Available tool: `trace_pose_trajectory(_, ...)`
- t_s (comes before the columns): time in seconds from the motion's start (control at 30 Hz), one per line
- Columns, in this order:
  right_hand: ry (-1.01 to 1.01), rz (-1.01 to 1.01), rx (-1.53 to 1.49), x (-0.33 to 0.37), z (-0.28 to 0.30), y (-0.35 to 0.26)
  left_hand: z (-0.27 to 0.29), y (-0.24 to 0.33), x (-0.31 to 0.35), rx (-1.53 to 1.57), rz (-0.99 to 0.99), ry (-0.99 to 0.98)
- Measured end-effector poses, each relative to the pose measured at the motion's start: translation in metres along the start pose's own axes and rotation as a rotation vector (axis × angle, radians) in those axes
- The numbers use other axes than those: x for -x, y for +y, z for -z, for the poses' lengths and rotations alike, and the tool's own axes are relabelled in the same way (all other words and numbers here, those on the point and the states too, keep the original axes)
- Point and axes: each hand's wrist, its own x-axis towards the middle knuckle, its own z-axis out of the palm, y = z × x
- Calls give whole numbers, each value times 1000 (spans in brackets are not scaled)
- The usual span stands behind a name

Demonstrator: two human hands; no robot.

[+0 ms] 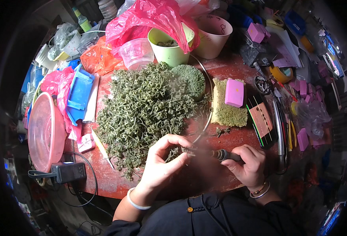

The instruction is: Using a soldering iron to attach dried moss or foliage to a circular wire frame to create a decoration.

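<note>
My left hand (159, 163) pinches a small dull-green piece (188, 151) between thumb and forefinger, at the near edge of a big heap of small green angular pieces (142, 106). My right hand (250, 163) is wrapped round the grey grip of a pen-shaped handpiece (223, 155). The handpiece points left, and its tip is close to the held piece; blur there hides whether they touch. Dusty haze hangs around and below the tip. A few loose bits (222, 131) lie on the red table (130, 187) beyond the handpiece.
A pink block (234, 93) sits on a rough yellowish-green slab (228, 112), beside a dark phone-like device (261, 121). Behind the heap stand a light-green bucket (169, 51) and a pink bag (146, 17). A pink basin (45, 131) and a black box with cables (68, 172) are left.
</note>
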Motion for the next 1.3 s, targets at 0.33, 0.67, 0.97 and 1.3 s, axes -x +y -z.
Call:
trace_pose_trajectory(0.33,5,-16,-7,3,2,2,1,0,0,-57,-14,20)
trace_pose_trajectory(0.67,189,-237,265,-2,19,26,1,-2,1,-151,-88,-18)
trace_pose_trajectory(0.97,141,-218,-4,-5,10,4,-2,-2,-3,-388,-188,-2)
trace_pose_trajectory(1.3,83,-116,-54,3,7,7,-5,-1,-3,-610,-325,86)
